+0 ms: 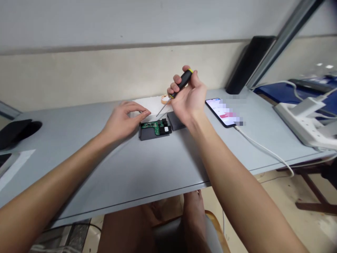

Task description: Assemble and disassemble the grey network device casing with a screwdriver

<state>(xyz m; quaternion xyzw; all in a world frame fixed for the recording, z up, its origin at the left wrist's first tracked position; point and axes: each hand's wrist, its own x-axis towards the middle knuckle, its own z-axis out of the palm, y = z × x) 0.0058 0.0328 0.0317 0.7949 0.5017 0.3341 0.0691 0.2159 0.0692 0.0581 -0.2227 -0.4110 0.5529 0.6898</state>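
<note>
My right hand [190, 96] is closed around the black and yellow handle of a screwdriver [184, 80]. The screwdriver's thin shaft slants down to the left, its tip near a green circuit board [154, 125]. That board lies in a dark grey, shallow casing [151, 134] on the table. My left hand [127, 117] is beside the casing's left side, thumb and fingertips pinched together; whatever they hold is too small to make out. Partly behind my right wrist lies another dark grey flat piece [176, 121].
Behind the casing lies a white sheet [150, 102] with an orange ring-shaped item [165, 99] on it. To the right are a lit phone [220, 112] on a white cable [263, 147], a black cylinder [243, 66] against the wall and a white power strip [305, 123].
</note>
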